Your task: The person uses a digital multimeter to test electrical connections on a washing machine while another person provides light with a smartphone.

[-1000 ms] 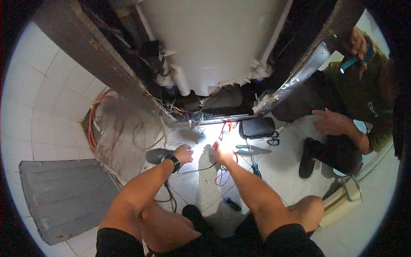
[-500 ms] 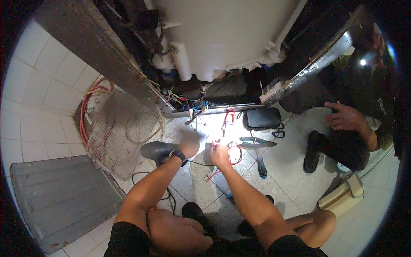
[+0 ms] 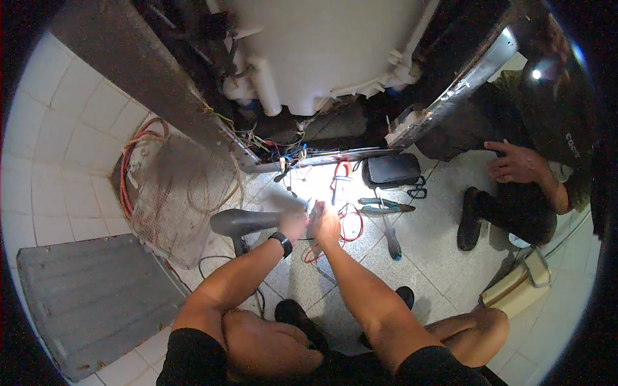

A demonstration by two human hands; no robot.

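My left hand (image 3: 294, 224), with a black watch at its wrist, is close beside my right hand (image 3: 326, 224) over the brightly lit floor. My right fingers are closed on a red wire (image 3: 353, 233), whose loops lie on the tiles beside it. My left fingers also look closed, but glare and blur hide what is in them. A dark grey hair dryer (image 3: 239, 222) lies just left of my left hand. Loose coloured wires (image 3: 283, 164) hang at the front edge of an opened appliance with a white tub (image 3: 322, 51).
Pliers (image 3: 386, 206), a blue-and-black screwdriver (image 3: 393, 246) and a black case (image 3: 393, 171) lie to the right. A co-worker's hand (image 3: 517, 162) is farther right, a headlamp shining above it. A grey metal panel (image 3: 103, 299) and a mesh grille (image 3: 170, 199) are at left.
My left hand has moved right and down, toward my right hand. The red wire's lower end has shifted. The view has tilted slightly, and the co-worker stays in place.
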